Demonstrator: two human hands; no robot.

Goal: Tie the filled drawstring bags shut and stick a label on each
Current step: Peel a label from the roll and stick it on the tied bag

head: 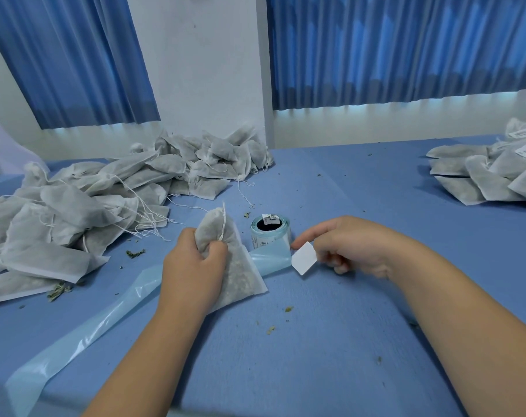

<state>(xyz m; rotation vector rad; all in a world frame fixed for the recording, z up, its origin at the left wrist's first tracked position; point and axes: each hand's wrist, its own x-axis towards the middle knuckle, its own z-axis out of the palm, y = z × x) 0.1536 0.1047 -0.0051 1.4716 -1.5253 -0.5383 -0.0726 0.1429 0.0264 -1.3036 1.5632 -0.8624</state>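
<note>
My left hand grips a filled white drawstring bag near its tied neck, with the bag resting on the blue table. A knotted string hangs down its front. My right hand pinches a blank white label by one edge, just right of the bag. The label roll stands upright behind the two hands, and its pale blue backing strip trails under the bag toward the lower left.
A big heap of unlabelled filled bags with loose strings covers the left and back of the table. A pile of labelled bags lies at the far right. Bits of dried herb are scattered about. Blue curtains hang behind.
</note>
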